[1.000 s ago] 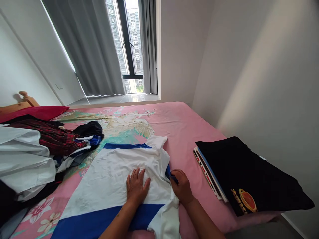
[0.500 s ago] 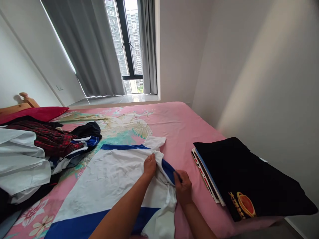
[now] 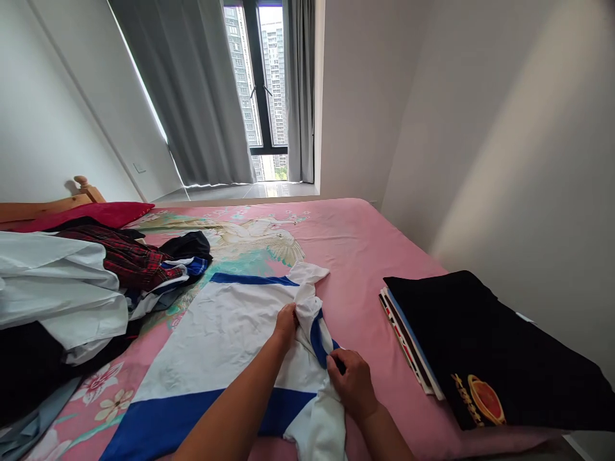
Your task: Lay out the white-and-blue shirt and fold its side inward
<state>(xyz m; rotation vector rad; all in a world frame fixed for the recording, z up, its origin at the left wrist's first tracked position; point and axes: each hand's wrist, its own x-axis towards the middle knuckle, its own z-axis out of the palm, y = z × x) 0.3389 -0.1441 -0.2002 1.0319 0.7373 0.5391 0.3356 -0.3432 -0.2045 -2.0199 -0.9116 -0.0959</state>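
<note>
White shirt point(image 3: 225, 339): I saw one, blue-banded, spread flat on the pink bed point(image 3: 355, 250).
Left hand point(image 3: 287, 320): pinched the shirt's bunched right edge.
Right hand point(image 3: 350, 379): gripped the blue trim just beside it.
Folded stack point(image 3: 480, 346): one, right, well apart.
Clothes heap point(image 3: 72, 288): one, left.

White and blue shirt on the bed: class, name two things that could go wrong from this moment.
1. The left hand and right hand pinch only the collar edge of the white and blue shirt, so the smoothed body may wrinkle or drag.
2. The loose clothes pile lies against the shirt's far corner and could snag it.
</note>
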